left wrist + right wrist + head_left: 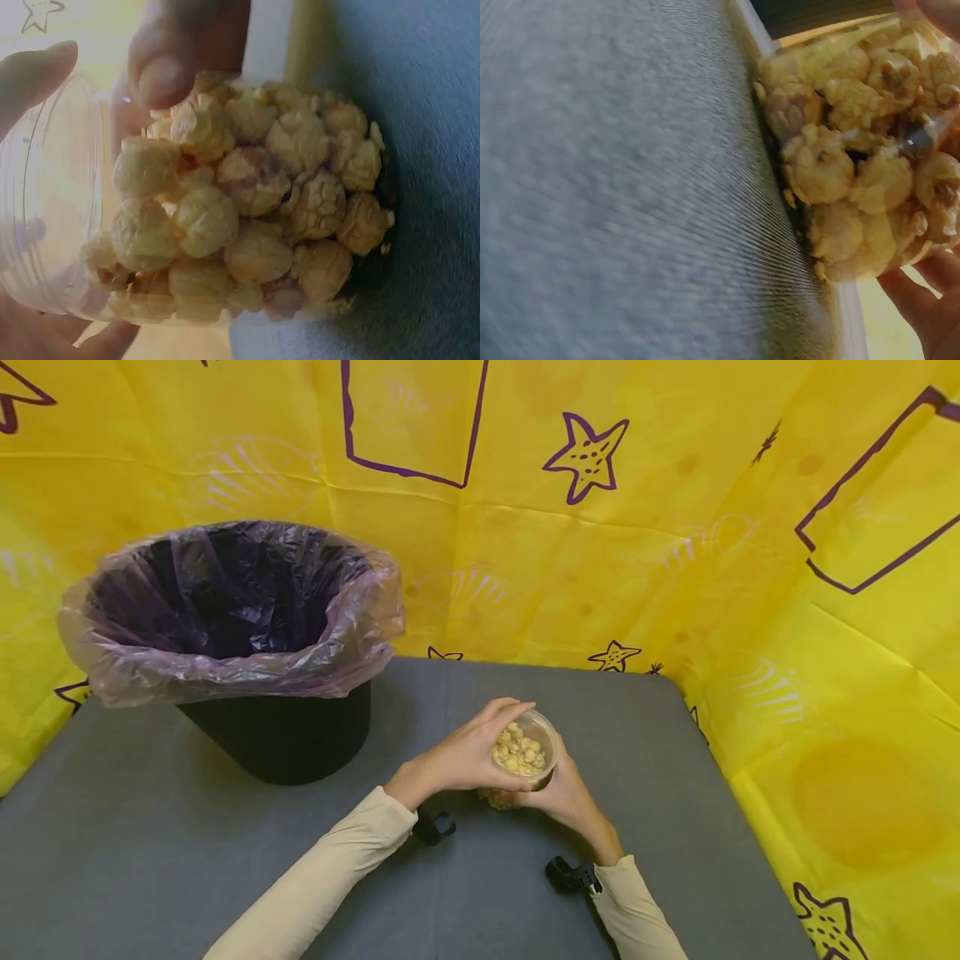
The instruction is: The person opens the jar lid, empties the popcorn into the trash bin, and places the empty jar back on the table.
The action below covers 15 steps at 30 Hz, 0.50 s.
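Note:
A clear plastic jar (552, 745) of popcorn (519, 752) stands on the grey table, its round mouth facing up towards the head camera. My left hand (467, 758) grips the jar around its upper part from the left, thumb on the near side and fingers on the far side. From the right, my right hand (564, 792) holds the jar's side lower down. The left wrist view shows the popcorn (247, 195) filling the lower part, below the see-through neck (49, 202). Close to the table cloth, the jar's base (810, 217) shows in the right wrist view.
A black bin (292, 735) lined with a translucent pinkish bag (360, 643) stands on the table, back left of my hands. Yellow patterned cloth (525, 585) rises behind the table (480, 902) and along its right side.

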Tool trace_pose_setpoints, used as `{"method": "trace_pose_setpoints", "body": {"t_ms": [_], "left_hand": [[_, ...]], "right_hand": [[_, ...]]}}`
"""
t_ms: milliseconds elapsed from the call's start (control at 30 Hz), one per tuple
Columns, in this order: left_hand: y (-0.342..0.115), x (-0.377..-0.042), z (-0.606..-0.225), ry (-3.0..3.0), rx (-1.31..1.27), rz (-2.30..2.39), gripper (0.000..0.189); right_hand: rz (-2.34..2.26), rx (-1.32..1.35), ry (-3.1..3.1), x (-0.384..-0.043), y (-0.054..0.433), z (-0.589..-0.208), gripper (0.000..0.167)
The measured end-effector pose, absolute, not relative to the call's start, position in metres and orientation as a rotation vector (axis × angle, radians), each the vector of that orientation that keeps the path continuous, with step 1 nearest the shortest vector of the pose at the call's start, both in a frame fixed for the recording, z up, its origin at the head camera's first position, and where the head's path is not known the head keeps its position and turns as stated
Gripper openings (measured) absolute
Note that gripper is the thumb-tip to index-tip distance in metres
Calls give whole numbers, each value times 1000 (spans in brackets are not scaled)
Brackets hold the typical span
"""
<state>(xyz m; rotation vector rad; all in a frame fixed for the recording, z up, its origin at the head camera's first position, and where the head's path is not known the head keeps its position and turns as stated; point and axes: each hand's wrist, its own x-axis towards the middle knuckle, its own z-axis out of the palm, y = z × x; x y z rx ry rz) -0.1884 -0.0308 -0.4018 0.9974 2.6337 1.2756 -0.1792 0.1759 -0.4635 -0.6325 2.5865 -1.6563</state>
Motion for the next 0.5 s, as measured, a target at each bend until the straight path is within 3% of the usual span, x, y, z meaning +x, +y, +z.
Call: {"method": "trace_pose_setpoints", "body": {"t_ms": [233, 500], "left_hand": [[-27, -187, -409, 2674, 984, 1367, 92], [-13, -171, -418, 2809, 793, 1529, 90]], "right_hand": [[-1685, -628, 2567, -178, 174, -464, 118], [-1704, -645, 2590, -178, 175, -468, 113]]}}
